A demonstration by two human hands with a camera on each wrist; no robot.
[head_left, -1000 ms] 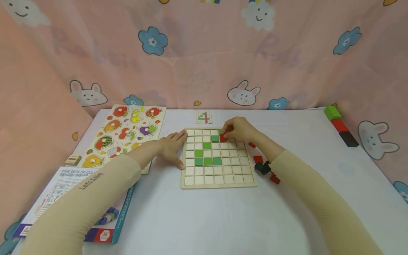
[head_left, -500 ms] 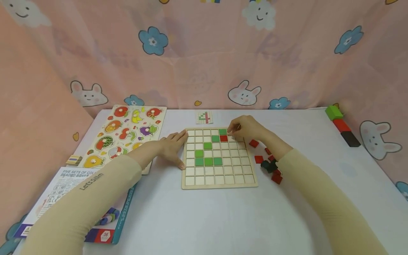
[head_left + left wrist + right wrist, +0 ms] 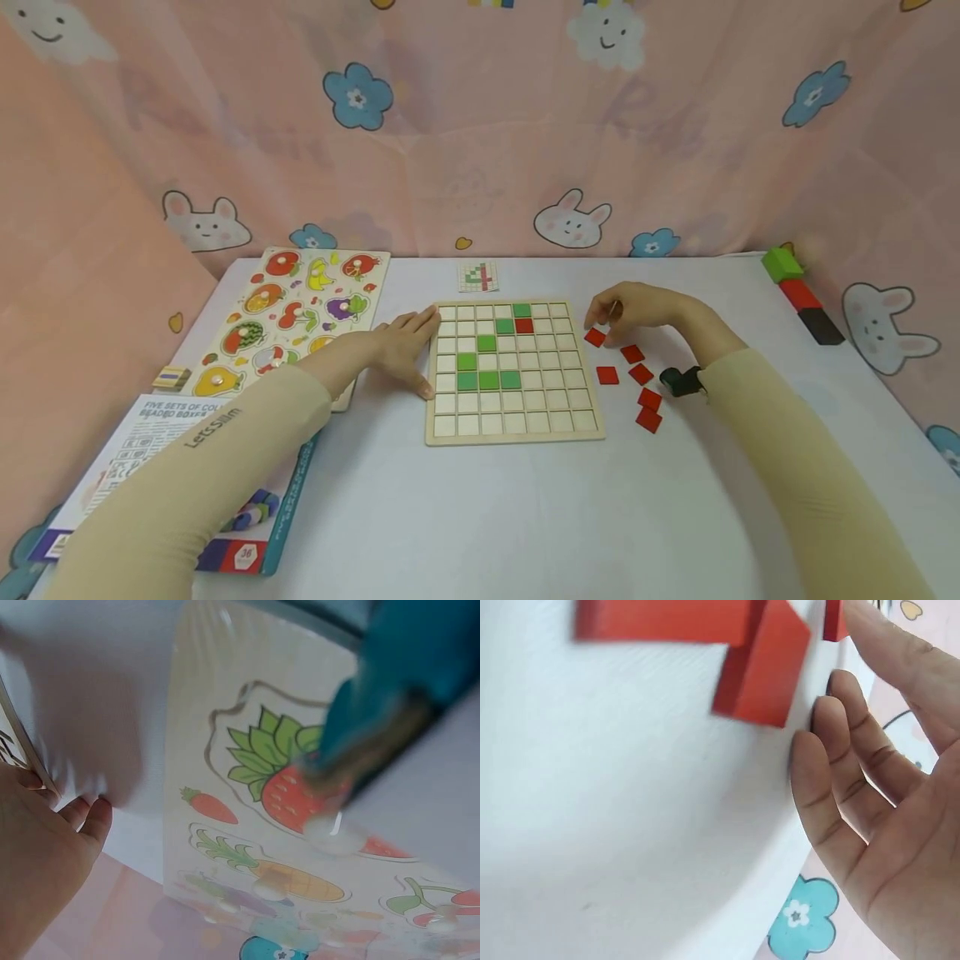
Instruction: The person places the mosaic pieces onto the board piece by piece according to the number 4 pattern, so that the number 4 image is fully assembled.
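Note:
My left hand (image 3: 403, 348) lies spread with fingers and thumb at the left edge of the wooden grid board (image 3: 517, 437). Green tiles (image 3: 488, 380) form a stepped line and a short row in its squares, and one red tile (image 3: 524, 326) sits near the top. Right of the board, my right hand (image 3: 639, 307) pinches a loose red tile (image 3: 595, 337) between thumb and finger. Several other red tiles (image 3: 649, 400) lie scattered nearer the forearm. In the right wrist view, the thumb (image 3: 900, 652) meets a red tile's edge; the other fingers curve loosely.
A small pattern card (image 3: 478, 277) lies behind the board. At left are a fruit puzzle board (image 3: 300, 283), a boxed set (image 3: 142, 450) and a small striped block (image 3: 172, 377). Green, red and black stacks (image 3: 801, 294) stand at the far right.
The right hand let go of a red tile in the board's second row, then moved right, off the board, to a loose red tile. The left hand stayed put.

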